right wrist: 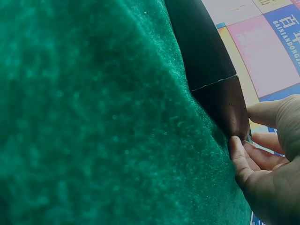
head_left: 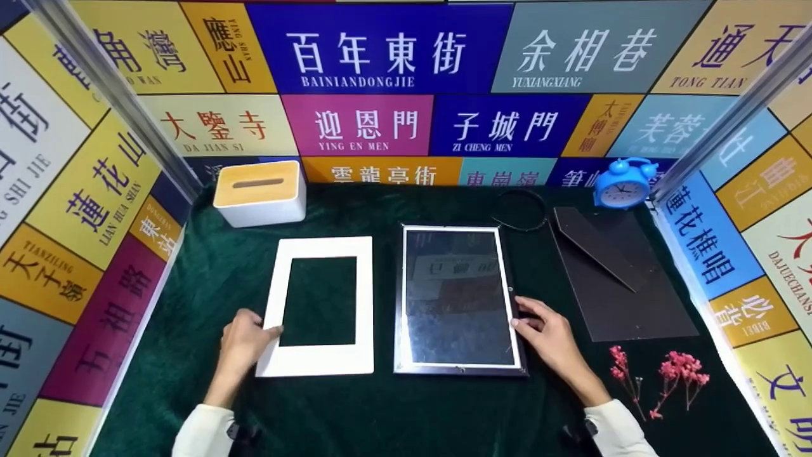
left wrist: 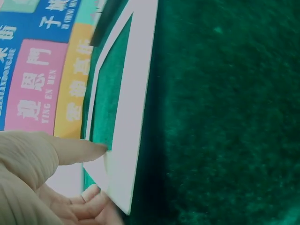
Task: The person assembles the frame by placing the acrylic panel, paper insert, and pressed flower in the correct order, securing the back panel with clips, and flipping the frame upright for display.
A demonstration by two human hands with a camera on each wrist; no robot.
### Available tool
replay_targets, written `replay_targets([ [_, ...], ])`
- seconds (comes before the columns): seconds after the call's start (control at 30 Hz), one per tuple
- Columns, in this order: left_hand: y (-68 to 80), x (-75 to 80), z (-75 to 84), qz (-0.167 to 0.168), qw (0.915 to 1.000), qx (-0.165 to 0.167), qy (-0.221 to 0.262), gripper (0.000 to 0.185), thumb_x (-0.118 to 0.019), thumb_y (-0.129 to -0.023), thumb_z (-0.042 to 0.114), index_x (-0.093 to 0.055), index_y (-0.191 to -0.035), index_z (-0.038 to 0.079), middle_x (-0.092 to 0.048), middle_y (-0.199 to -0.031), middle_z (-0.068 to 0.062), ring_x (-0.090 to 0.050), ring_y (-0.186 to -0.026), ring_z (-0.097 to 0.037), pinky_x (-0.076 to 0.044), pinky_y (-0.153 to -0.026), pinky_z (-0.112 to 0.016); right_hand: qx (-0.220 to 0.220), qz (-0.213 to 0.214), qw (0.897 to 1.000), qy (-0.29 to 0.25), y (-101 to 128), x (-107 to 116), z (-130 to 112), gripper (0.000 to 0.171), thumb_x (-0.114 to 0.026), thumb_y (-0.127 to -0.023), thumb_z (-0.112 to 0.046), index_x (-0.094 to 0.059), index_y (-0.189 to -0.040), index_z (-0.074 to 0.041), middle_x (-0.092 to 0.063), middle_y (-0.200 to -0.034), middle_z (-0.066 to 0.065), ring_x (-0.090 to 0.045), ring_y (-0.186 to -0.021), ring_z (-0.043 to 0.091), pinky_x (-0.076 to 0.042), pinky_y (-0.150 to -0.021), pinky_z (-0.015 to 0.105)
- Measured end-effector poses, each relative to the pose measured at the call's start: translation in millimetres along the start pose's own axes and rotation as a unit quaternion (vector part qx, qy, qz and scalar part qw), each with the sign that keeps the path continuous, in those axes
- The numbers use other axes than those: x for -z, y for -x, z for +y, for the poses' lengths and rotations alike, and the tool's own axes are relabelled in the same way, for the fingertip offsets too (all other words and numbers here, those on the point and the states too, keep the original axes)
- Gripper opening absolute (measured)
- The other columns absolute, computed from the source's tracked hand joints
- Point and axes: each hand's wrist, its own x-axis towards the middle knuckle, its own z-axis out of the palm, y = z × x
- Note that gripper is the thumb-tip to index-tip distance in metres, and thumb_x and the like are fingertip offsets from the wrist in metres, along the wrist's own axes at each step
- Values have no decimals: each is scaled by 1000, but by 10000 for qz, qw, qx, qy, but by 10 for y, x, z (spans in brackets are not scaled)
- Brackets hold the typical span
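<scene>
Mat board [head_left: 320, 304], white w/ a rectangular cut-out, lies flat on the green cloth of the desk [head_left: 444, 412], left of centre. Left hand [head_left: 243, 339] pinches its near-left edge: thumb on top at the inner corner of the cut-out, fingers curled under, as the left wrist view shows [left wrist: 79, 150]. Just right of the mat, not touching it, lies the picture frame [head_left: 458, 298], glass up, silver-black rim, reflecting the wall signs. Right hand [head_left: 549, 336] grips the frame's right edge near the near corner, thumb on the rim, fingers curled round the side; right wrist view shows the fingertips [right wrist: 241, 157] at the dark edge.

Right of the frame, apart from it, a dark backing board [head_left: 625, 279] w/ its fold-out stand lies flat. Black cord loop [head_left: 520, 209] sits far of the frame & touches the board's far-left corner. Blue alarm clock [head_left: 625, 184] stands far right by the wall. White tissue box [head_left: 260, 193] w/ a wooden lid stands far left. Pink dried flowers [head_left: 663, 374] lie near right, beside the right forearm. White sleeves cover both wrists.
</scene>
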Motion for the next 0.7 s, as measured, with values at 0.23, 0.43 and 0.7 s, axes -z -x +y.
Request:
replay_targets([
  [0.23,10,76,-82,-1011,9831,-149,1520,60,-70,-104,2,-45,-157,-11,-69,-103,-20,-70,-88,-26,-61,-73,-40,-35,6,10000,60,1,-5,-5,45,-79,-94,13,-70,-138,9,-72,-134,27,-74,-108,33,-58,-89,14],
  [0.43,31,170,-114,-1529,9537,-106,2588,69,-68,-105,1,-37,-167,-1,-75,-113,-18,-75,-91,-25,-66,-70,-41,-3,2,9996,268,0,-6,-3,46,-81,-93,11,-70,-138,10,-71,-136,28,-73,-111,35,-57,-88,12],
  [0.7,65,306,-3,-1738,9165,-99,3602,73,-68,-105,-2,-34,-169,5,-76,-117,-18,-79,-92,-28,-68,-72,-43,-35,-56,9988,479,-3,10,-26,46,-82,-95,7,-70,-139,9,-71,-139,25,-69,-122,37,-55,-89,10],
])
